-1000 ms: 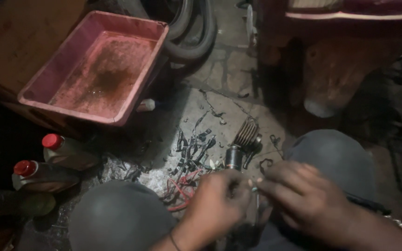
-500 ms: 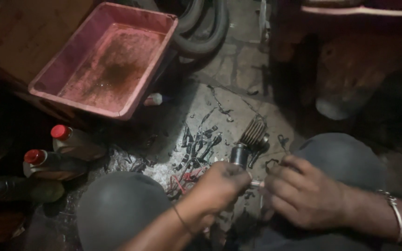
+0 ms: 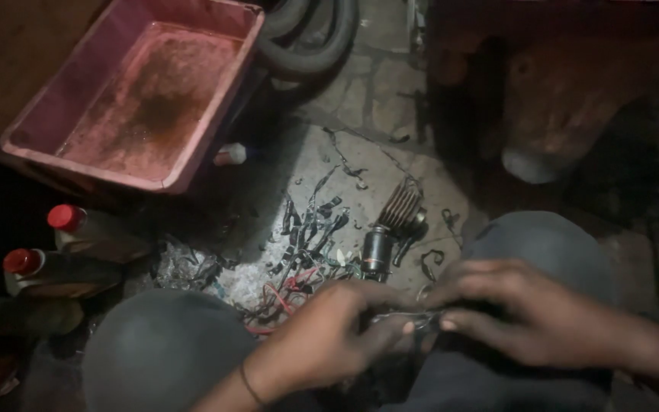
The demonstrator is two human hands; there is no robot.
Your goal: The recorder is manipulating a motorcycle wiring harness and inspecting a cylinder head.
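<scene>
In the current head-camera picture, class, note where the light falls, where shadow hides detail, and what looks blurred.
Head view: light pools on the stone floor amid scattered black wire scraps; the pink plastic tub is dimly lit; the frame's right and left edges sink into shadow; the left hand and right hand look soft, the small part between them indistinct.

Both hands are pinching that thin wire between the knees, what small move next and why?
Probably draw the hands slightly apart. The left hand and right hand meet fingertip to fingertip on the thin wire, hiding it.
</scene>
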